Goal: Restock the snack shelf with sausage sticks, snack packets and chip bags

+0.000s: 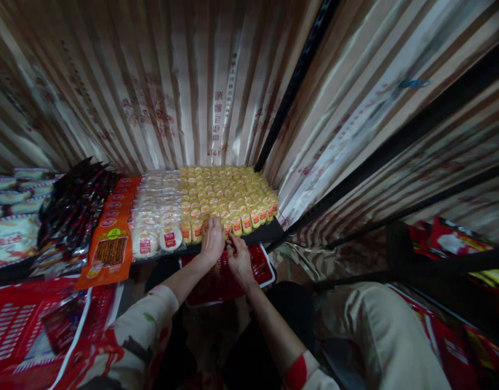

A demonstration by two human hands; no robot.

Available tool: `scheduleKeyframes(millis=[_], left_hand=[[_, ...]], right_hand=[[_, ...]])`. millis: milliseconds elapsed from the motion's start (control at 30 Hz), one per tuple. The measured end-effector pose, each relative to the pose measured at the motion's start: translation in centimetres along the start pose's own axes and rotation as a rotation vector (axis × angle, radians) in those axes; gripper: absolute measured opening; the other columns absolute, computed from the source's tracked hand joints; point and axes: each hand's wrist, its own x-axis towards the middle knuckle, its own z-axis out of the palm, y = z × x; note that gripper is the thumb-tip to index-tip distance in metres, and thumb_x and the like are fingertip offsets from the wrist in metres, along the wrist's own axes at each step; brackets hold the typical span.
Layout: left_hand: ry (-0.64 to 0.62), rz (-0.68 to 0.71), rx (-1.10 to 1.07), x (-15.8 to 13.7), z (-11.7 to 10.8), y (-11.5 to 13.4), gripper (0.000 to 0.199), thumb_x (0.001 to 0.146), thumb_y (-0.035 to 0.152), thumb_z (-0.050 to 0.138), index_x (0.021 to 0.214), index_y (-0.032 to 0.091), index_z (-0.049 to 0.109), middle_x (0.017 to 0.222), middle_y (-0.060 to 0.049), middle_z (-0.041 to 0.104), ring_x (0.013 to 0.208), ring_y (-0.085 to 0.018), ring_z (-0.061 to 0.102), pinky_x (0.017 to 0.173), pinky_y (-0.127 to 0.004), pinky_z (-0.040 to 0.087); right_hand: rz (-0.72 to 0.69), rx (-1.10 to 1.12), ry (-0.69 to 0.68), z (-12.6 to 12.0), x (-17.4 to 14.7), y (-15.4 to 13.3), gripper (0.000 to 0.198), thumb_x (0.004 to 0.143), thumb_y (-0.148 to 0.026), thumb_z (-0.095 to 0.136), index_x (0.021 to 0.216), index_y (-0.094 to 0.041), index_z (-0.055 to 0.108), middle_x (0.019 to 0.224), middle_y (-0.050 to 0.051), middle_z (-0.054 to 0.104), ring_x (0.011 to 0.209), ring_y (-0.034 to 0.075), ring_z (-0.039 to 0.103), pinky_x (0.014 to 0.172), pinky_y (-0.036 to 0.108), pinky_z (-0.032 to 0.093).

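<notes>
Left grip: extended to yellow snack packets; hold unclear
Right grip: fingers bent, close beside left; hold unclear

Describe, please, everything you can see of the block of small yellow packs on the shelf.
The block of small yellow packs stands toward the right end of the dark shelf, in close rows running back toward the pleated sheet. The front packs look upright, with rounded tops, glossy wrapping and red labels. White round packs lie along its left side. The left hand and right hand meet its front row, partly hiding it.
</notes>
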Motion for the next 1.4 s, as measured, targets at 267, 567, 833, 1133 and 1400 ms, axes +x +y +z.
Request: scheduleKeyframes(millis=[267, 567, 833, 1133, 1400], left_hand=[[-0.086, -0.021, 0.107, -0.7, 0.2, -0.4, 0.015, 0.091, 0.021, 0.046, 0.105, 0.016, 0.048, 0.107, -0.01, 0.057, 0.094, -0.019, 0.059, 0.074, -0.027, 0.046], [-0.145, -0.028, 0.048, -0.2, 0.5, -0.8, 0.011, 0.091, 0.018, 0.045, 0.1, 0.016, 0.051, 0.092, -0.008, 0.065, 0.085, -0.019, 0.063, 0.071, -0.027, 0.044], [-0.113, -0.027, -0.023, 0.0, 1.0, -0.8, 0.003, 0.089, 0.017, 0.048, 0.09, 0.017, 0.051, 0.085, -0.004, 0.063, 0.08, -0.016, 0.061, 0.069, -0.025, 0.042], [-0.076, 0.011, -0.123, 0.2, 2.0, -1.2, 0.01, 0.086, 0.011, 0.046, 0.08, 0.018, 0.049, 0.083, -0.003, 0.058, 0.082, -0.016, 0.058, 0.076, -0.027, 0.044], [-0.04, 0.023, -0.102, -0.2, 1.6, -1.2, 0.009, 0.087, 0.013, 0.045, 0.082, 0.018, 0.051, 0.087, -0.004, 0.058, 0.084, -0.016, 0.056, 0.078, -0.029, 0.045]], right_hand=[[-0.053, -0.033, -0.042, -0.4, 0.3, 0.1, 0.044, 0.079, -0.013, 0.044, 0.118, -0.021, 0.062, 0.103, 0.01, 0.06, 0.088, 0.017, 0.061, 0.086, 0.035, 0.053], [-0.1, -0.214, 0.123, -1.4, 0.9, 1.2, 0.046, 0.08, -0.013, 0.04, 0.121, -0.016, 0.061, 0.106, 0.013, 0.051, 0.1, 0.021, 0.053, 0.093, 0.039, 0.048], [-0.137, -0.207, 0.08, -1.2, 1.6, 1.9, 0.05, 0.079, -0.01, 0.039, 0.124, -0.02, 0.059, 0.107, 0.011, 0.05, 0.097, 0.019, 0.054, 0.089, 0.036, 0.05], [-0.143, -0.238, 0.049, -1.4, 1.5, 1.9, 0.051, 0.08, -0.011, 0.04, 0.127, -0.022, 0.057, 0.109, 0.01, 0.05, 0.097, 0.019, 0.055, 0.089, 0.034, 0.05], [-0.112, -0.253, 0.053, -1.1, 1.3, 2.1, 0.052, 0.081, -0.011, 0.038, 0.129, -0.02, 0.053, 0.11, 0.011, 0.049, 0.098, 0.019, 0.055, 0.09, 0.036, 0.05]])
